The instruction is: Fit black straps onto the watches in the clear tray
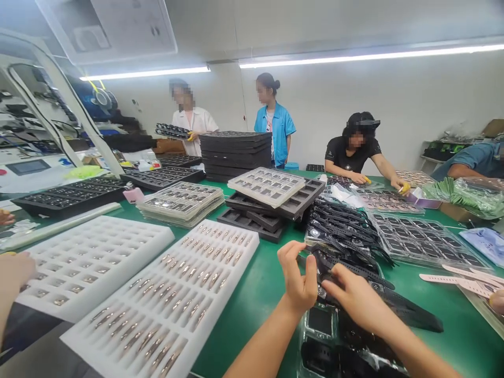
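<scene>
A black watch strap (323, 261) is between my two hands, above the green table. My left hand (298, 273) pinches one end of it, fingers curled in. Closed on its other side is my right hand (356, 296), thumb and fingers together; part of the strap is hidden behind them. Just below lies a clear plastic tray (302, 336) with black square watches in its pockets. Beyond my hands, a heap of black watches with straps (342, 223) spreads over the table.
On the left, two white foam trays (220, 304) hold small shiny metal parts. Black foam trays (236, 157) are stacked high behind, near a tilted pale plastic tray (268, 186). Pale pink straps (464, 283) lie at right. Several co-workers are around the table.
</scene>
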The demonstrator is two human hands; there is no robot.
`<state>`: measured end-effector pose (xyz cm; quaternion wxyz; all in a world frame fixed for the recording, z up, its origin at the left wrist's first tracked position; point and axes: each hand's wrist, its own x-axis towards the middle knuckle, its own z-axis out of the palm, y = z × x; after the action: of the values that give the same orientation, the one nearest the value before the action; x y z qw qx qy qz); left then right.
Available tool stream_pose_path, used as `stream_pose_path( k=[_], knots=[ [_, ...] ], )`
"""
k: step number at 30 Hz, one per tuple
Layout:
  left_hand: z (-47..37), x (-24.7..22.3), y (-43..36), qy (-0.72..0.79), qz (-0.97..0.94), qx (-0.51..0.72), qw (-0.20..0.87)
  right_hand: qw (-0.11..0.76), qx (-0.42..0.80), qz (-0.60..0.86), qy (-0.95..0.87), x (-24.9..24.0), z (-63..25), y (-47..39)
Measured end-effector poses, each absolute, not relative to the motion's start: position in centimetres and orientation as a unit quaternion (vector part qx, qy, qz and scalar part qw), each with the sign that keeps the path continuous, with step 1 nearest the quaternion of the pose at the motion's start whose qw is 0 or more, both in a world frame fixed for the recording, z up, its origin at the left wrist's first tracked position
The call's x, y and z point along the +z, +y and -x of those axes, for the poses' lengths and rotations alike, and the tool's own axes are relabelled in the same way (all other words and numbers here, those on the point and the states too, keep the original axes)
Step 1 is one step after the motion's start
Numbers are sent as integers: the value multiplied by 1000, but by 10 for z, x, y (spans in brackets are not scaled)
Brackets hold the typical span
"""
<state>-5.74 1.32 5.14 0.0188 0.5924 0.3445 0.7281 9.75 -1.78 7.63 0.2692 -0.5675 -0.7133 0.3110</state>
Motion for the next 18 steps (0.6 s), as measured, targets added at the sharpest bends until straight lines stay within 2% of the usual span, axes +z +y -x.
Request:
stream_pose_path(
  k=[2, 4, 6, 8, 10, 13, 18],
  knots=[
    [53, 50, 12, 357, -525, 757, 157, 368, 414, 541, -633, 90, -107, -13],
    [46, 50, 11, 316, -475, 723, 391, 420, 504, 501, -564, 100, -112, -12],
    [39, 51, 10, 231, -438, 618, 611, 422, 550, 482, -537, 106, -110, -15],
    [33, 52, 9, 187, -406, 518, 730, 393, 562, 479, -548, 106, -106, -20],
    [30, 52, 9, 211, -374, 490, 759, 361, 561, 479, -571, 102, -105, -26],
    [30, 53, 14, 261, -315, 549, 729, 350, 556, 478, -583, 93, -116, -34],
    [29, 49, 21, 347, -341, 604, 631, 461, 586, 426, -513, 75, -145, -40]
  ],
)
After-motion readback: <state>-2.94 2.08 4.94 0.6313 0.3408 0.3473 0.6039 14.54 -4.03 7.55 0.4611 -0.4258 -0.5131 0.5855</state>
